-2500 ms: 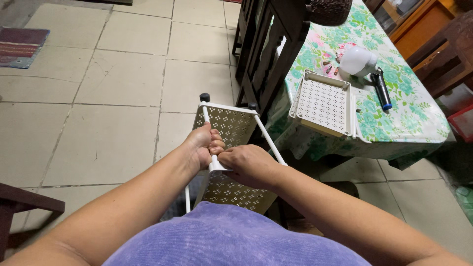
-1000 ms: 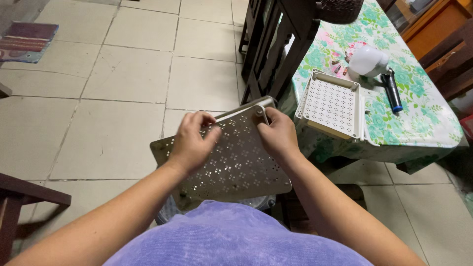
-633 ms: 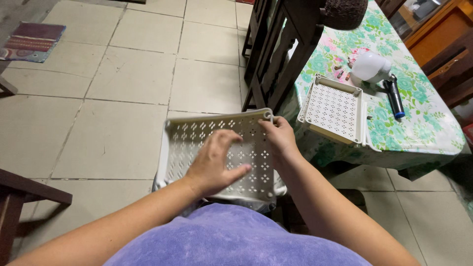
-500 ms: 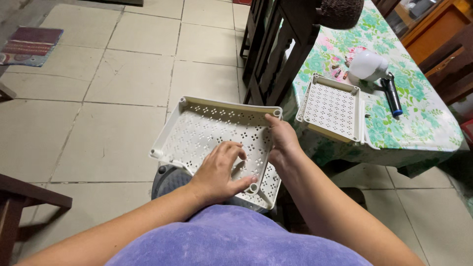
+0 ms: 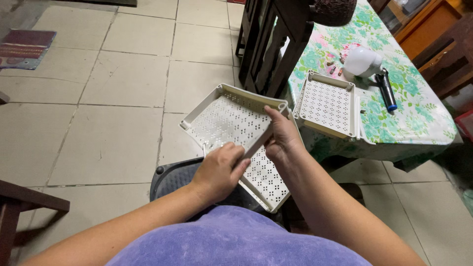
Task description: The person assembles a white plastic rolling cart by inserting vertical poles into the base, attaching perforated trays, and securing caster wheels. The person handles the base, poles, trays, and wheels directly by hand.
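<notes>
A white perforated plastic tray rests tilted over my lap, its open side up. My right hand grips the tray's right rim near a corner socket, thumb on top. A white plastic rod lies across the tray, and my left hand is closed on its lower end. A second white perforated tray lies on the table to the right, apart from both hands.
A table with a green floral cloth stands at the right, with a white round object, a black and blue tool and small screws. A dark wooden chair stands ahead. A black perforated stool seat shows under the tray. Tiled floor lies left.
The tray was turned over from bottom-up to open side up and tilted toward the right. My left hand left the tray's face and took hold of the white rod.
</notes>
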